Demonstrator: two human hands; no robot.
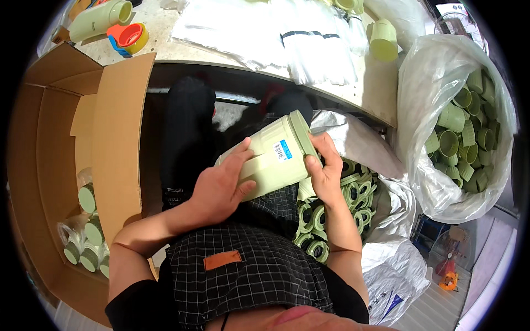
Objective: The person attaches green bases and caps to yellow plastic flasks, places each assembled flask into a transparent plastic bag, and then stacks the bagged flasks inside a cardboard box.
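Observation:
A pale green plastic flask body (268,163) lies tilted across my lap, with a small blue and white barcode label on its side. My left hand (221,185) is wrapped around its lower left end. At the upper right end, my right hand (324,165) grips the darker green collar (301,132) with thumb and fingers. The inside of the flask is hidden. Just right of my lap, an opened silvery sack (353,135) holds many green ring-shaped parts with loops (320,220).
On the left stands an open cardboard box (118,149) with bagged green-lidded flasks (91,243). Ahead, the table (381,91) bears stacked clear plastic bags (232,27), a green cup (383,41), another flask (99,22) and tape rolls (132,37). A clear bag (419,138) of green cups is at right.

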